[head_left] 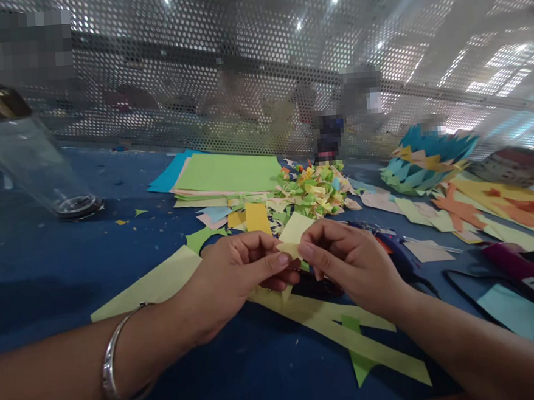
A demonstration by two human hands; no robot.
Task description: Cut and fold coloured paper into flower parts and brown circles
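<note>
A small piece of pale yellow paper [288,249] is pinched between my two hands, and it looks partly folded. My left hand [246,265], with a silver bangle at its wrist, grips the paper's left side between thumb and fingers. From the other side, my right hand [344,255] pinches it with thumb and forefinger. Behind the fingertips shows a pale yellow rectangle [299,227]; whether it joins the held piece, I cannot tell. Below the hands lie pale yellow paper strips [349,325] and a green scrap [363,364].
Behind the hands sits a heap of small folded paper pieces [319,190], beside stacked green sheets [233,172]. A glass bottle [31,161] stands left. At right are a layered paper construction [429,161], a purple power strip [523,270] and cables. Perforated metal [171,78] backs the blue table [128,246].
</note>
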